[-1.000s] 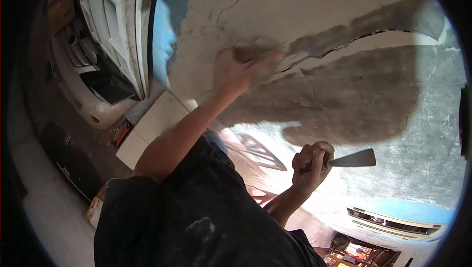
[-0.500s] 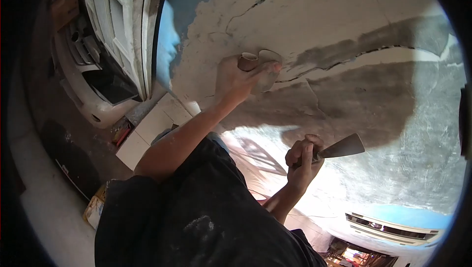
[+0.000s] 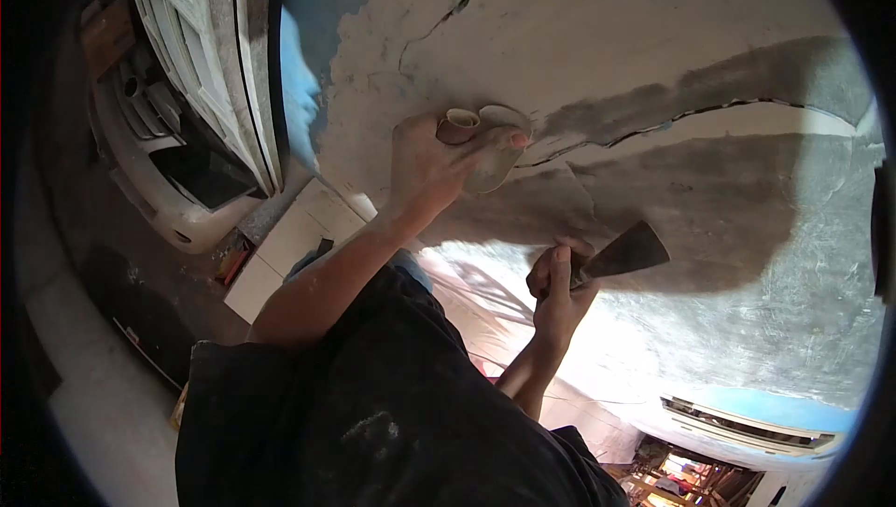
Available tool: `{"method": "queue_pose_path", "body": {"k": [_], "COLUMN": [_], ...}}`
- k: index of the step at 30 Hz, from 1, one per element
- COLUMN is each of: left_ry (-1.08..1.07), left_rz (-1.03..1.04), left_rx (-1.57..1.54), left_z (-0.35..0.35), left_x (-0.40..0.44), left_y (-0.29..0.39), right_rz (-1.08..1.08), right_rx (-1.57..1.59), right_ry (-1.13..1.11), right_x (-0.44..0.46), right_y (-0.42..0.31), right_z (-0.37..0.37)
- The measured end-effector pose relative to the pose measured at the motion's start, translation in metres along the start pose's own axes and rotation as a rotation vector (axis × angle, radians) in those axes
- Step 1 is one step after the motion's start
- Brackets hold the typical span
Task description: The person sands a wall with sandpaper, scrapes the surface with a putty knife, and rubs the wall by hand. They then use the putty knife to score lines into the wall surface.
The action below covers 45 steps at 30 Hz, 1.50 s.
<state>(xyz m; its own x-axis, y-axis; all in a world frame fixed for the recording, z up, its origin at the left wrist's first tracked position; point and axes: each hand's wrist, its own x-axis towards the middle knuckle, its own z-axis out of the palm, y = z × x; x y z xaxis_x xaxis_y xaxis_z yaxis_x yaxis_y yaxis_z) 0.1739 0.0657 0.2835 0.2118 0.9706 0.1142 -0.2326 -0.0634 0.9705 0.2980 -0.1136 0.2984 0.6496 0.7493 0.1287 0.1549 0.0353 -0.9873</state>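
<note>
My left hand [image 3: 427, 171] is closed on a curled, pale-edged sheet [image 3: 459, 124], brown outside, that looks like sandpaper. It presses against the plastered wall [image 3: 579, 49], at the left end of a long dark crack [image 3: 672, 122]. A flat oval part shows by the fingertips; the palm side is hidden. Lower right, my right hand [image 3: 560, 288] grips a putty knife [image 3: 630, 253] by its handle, thumb along it. The wide dark blade points up and right, in front of a damp-looking grey patch [image 3: 728, 199]; I cannot tell whether it touches the wall.
Above left, a second crack [image 3: 457, 7] runs through the plaster, beside blue paint [image 3: 322, 3]. White window shutters [image 3: 210, 49] stand at the left. Beyond them is a white car part like a bumper [image 3: 177, 208]. A slatted vent [image 3: 747, 423] shows lower right.
The view has shifted a little. My right hand has moved slightly up and left, and the blade now tilts more upward. My left hand still holds the curled sheet to the wall.
</note>
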Motion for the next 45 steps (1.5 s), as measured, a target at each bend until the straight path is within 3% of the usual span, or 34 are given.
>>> {"method": "queue_pose_path", "body": {"k": [4, 10, 13, 16, 19, 22, 25, 28, 31, 34, 37, 40, 45], "left_ry": [-0.055, 0.009, -0.042, -0.113, -0.025, -0.065, -0.010, -0.089, -0.016, -0.063, 0.058, -0.028, -0.012], "left_rz": [-0.097, -0.027, -0.043, -0.185, -0.014, -0.099, -0.058, -0.059, -0.021, -0.210, 0.030, 0.031, 0.003], "left_rx": [0.147, -0.077, 0.068, 0.100, 0.046, -0.007, -0.013, -0.051, -0.122, 0.235, -0.059, 0.023, 0.072], "left_z": [0.000, 0.001, -0.002, -0.008, -0.005, -0.007, 0.003, 0.009, 0.002, -0.009, 0.005, 0.014, -0.002], "left_x": [0.000, -0.003, 0.002, 0.000, -0.003, 0.000, -0.002, 0.007, -0.002, -0.003, -0.006, 0.002, -0.004], "left_y": [0.037, 0.005, 0.011, 0.033, 0.010, 0.019, 0.035, 0.062, 0.016, 0.025, 0.005, 0.037, 0.003], "right_rz": [0.037, 0.022, 0.053, 0.071, 0.013, 0.090, 0.086, 0.089, 0.068, 0.103, 0.108, 0.122, 0.122], "right_rx": [0.042, -0.068, -0.038, -0.035, -0.084, -0.074, -0.090, -0.109, -0.080, -0.095, -0.087, -0.071, -0.128], "right_ry": [-0.067, -0.054, -0.073, -0.110, -0.139, -0.090, -0.097, -0.111, -0.139, -0.091, -0.107, -0.138, -0.132], "right_x": [0.006, 0.009, 0.006, 0.004, 0.003, 0.002, -0.001, -0.002, -0.003, -0.003, -0.003, -0.003, 0.002], "right_y": [-0.007, -0.009, -0.004, -0.002, -0.003, 0.000, 0.010, 0.001, -0.001, 0.002, 0.008, 0.008, 0.002], "right_z": [0.017, 0.019, 0.017, 0.019, 0.016, 0.013, 0.012, 0.018, 0.012, 0.014, 0.010, 0.018, 0.015]}}
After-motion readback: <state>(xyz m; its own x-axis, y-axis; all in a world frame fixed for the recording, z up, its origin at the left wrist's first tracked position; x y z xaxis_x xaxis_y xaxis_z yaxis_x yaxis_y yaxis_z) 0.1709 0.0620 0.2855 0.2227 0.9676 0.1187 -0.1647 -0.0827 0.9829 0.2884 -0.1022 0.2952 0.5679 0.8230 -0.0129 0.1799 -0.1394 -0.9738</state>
